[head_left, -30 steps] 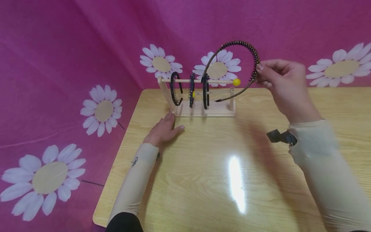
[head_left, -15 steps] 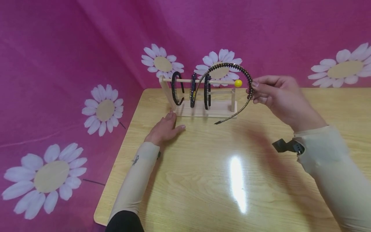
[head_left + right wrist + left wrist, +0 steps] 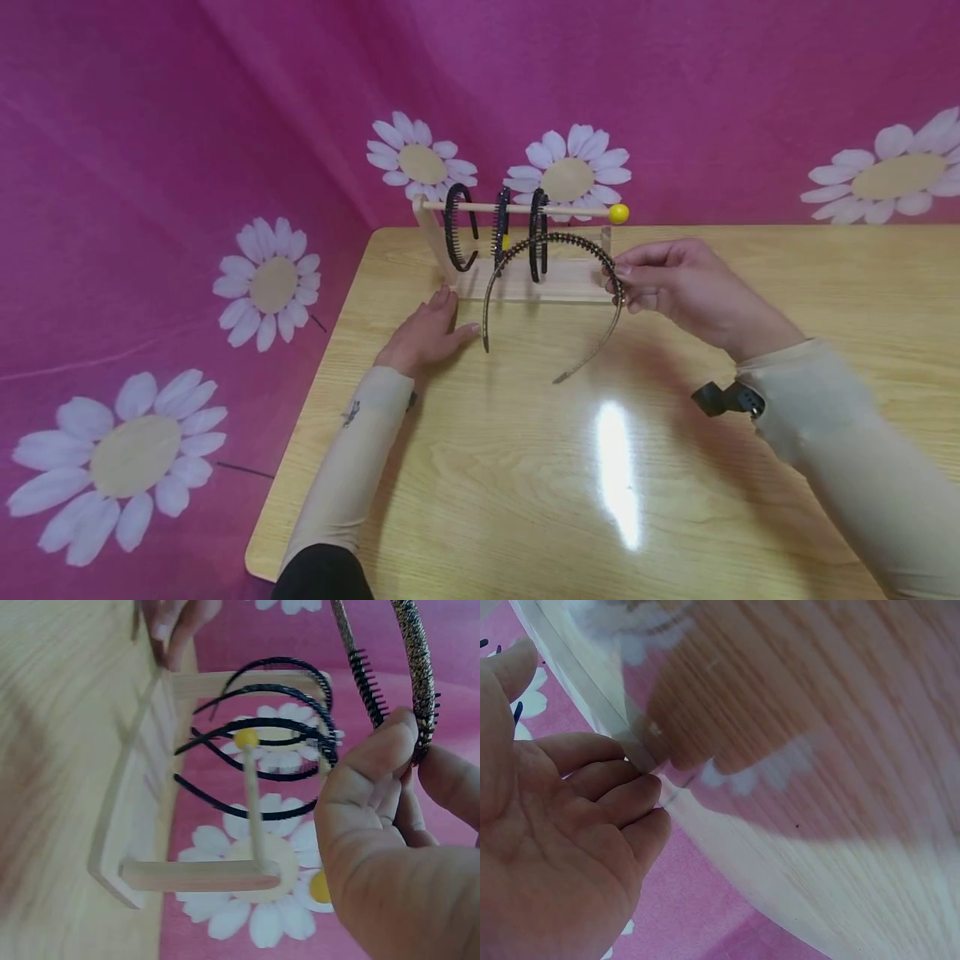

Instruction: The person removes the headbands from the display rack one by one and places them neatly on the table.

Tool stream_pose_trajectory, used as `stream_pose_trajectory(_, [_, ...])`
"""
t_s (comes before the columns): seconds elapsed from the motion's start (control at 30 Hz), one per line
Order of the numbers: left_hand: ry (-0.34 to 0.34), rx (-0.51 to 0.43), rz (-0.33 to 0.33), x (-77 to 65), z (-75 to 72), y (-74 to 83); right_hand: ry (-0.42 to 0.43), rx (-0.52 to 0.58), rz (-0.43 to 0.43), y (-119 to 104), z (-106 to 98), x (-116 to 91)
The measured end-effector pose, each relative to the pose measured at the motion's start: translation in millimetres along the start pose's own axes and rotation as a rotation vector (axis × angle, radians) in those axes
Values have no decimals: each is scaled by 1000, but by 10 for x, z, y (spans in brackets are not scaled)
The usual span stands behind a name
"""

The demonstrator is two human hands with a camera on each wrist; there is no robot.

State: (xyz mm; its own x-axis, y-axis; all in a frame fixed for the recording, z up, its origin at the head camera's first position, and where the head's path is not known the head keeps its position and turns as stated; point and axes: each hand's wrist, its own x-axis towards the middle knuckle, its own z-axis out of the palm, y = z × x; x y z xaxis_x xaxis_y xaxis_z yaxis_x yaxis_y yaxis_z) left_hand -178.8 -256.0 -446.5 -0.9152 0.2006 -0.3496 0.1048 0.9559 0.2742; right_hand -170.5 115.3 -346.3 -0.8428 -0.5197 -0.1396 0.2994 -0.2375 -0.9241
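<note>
My right hand [image 3: 682,292] pinches a thin gold-and-black toothed headband [image 3: 555,237] between thumb and fingers on one side. The headband is held arch up, ends pointing down, in front of a wooden headband stand [image 3: 573,285]. In the right wrist view, the same headband [image 3: 414,645] shows gold speckles and dark teeth. Three black headbands hang spaced along the stand's upper rod [image 3: 581,212]: a left one [image 3: 450,229], a middle one and a right one [image 3: 534,242]. My left hand [image 3: 423,335] rests on the table with fingers extended, fingertips at the base's left front corner.
A yellow ball [image 3: 618,214] caps the rod's right end; a second yellow ball [image 3: 506,242] shows lower, behind the headbands. The wood-grain table [image 3: 480,467] reflects a bright light strip. Pink cloth [image 3: 697,100] with white daisies hangs behind and to the left.
My right hand has lowered the gold-and-black headband from above the rod's right end, moving it down and left to in front of the stand. The left hand has stayed put.
</note>
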Motion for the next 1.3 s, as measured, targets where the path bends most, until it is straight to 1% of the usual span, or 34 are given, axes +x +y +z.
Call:
stream_pose_trajectory(0.07, [1,-2,2,-2,4,-6,-2,-29,34,49,-1,27])
stream_pose_trajectory(0.23, [8,3,9,-4,11,-12,-40,-114,124,231,-39,116])
stream_pose_trajectory(0.33, [10,4,12,-3,7,-14,-81,-177,155,360,-68,180])
stream_pose_trajectory(0.43, [18,2,21,0,-1,-13,-97,-225,167,487,-82,254])
stream_pose_trajectory(0.57, [23,1,27,7,6,-17,-85,-268,181,614,-69,343])
stream_pose_trajectory(0.73, [22,9,22,10,23,-30,-61,-308,223,706,-61,437])
stream_pose_trajectory(0.97, [23,16,19,8,27,-26,-36,-370,239,839,-74,566])
stream_pose_trajectory(1.2, [21,16,20,0,11,-8,-6,-440,262,893,-87,664])
stream_pose_trajectory(1.3, [23,14,25,-5,7,-8,2,-453,279,897,-79,697])
